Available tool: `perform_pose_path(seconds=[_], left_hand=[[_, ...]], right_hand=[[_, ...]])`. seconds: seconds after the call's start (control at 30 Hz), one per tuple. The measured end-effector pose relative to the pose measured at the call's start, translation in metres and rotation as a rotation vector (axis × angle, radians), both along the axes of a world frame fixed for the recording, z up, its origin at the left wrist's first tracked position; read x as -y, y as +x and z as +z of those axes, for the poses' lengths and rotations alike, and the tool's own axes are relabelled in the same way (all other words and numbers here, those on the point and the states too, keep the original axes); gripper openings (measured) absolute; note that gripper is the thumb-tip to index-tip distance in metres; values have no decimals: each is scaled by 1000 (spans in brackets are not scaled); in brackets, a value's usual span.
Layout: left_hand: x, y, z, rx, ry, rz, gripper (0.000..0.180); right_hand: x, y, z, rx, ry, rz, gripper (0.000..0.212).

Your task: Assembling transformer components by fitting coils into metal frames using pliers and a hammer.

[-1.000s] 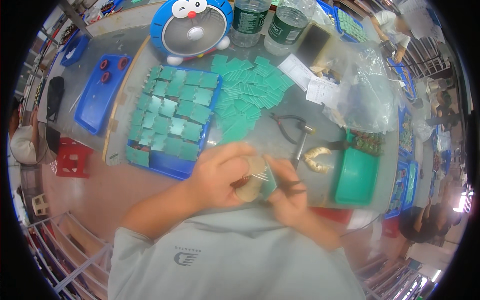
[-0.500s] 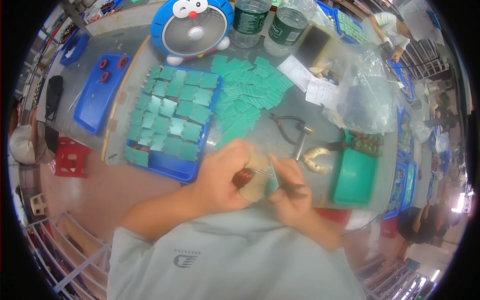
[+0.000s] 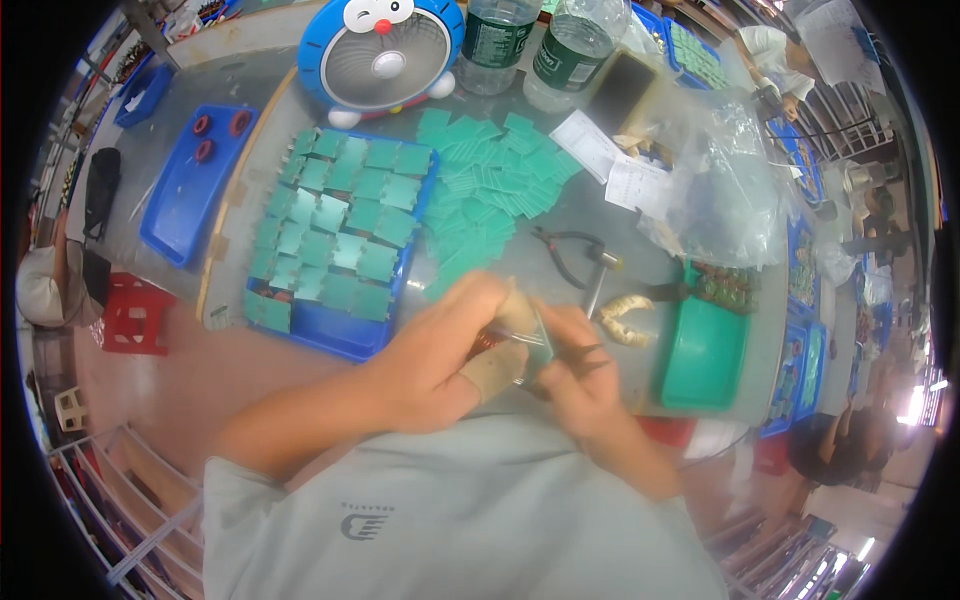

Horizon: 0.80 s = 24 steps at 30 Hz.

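Two white paper slips [image 3: 612,165] (overlapping) — beside clear plastic bag [image 3: 730,190].

Ahead of the fingers [image 3: 520,318] lies bare table [image 3: 590,420] only narrowly: black pliers [image 3: 565,252] and loose green boards [image 3: 490,190] block forward, a green bin [image 3: 705,352] crowds rightward (nearly touching), a blue tray [image 3: 330,335] leftward.

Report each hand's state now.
Left hand: closed on a small copper-wound coil.
Right hand: closed on a dark thin tool.
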State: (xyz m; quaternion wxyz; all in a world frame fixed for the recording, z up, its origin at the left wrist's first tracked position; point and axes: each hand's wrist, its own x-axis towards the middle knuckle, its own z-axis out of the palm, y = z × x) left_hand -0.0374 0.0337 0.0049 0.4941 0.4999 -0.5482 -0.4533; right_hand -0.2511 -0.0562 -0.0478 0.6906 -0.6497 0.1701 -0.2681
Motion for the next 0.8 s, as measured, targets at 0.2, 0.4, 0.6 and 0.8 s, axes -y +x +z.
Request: perform_pose_path(seconds=[0.2, 0.4, 0.6, 0.8], left_hand=[[-2, 1, 7, -47, 97, -59, 17], [-5, -1, -8, 176, -186, -32, 29], [4, 1, -31, 462, -597, 25, 39], [-5, -1, -32, 364, -491, 3, 35]], right_hand=[[1, -1, 4, -42, -187, -8, 63], [-7, -3, 8, -71, -85, -31, 62], [-4, -2, 6, 9, -119, 7, 60], [1, 3, 2, -45, -440, -76, 60]])
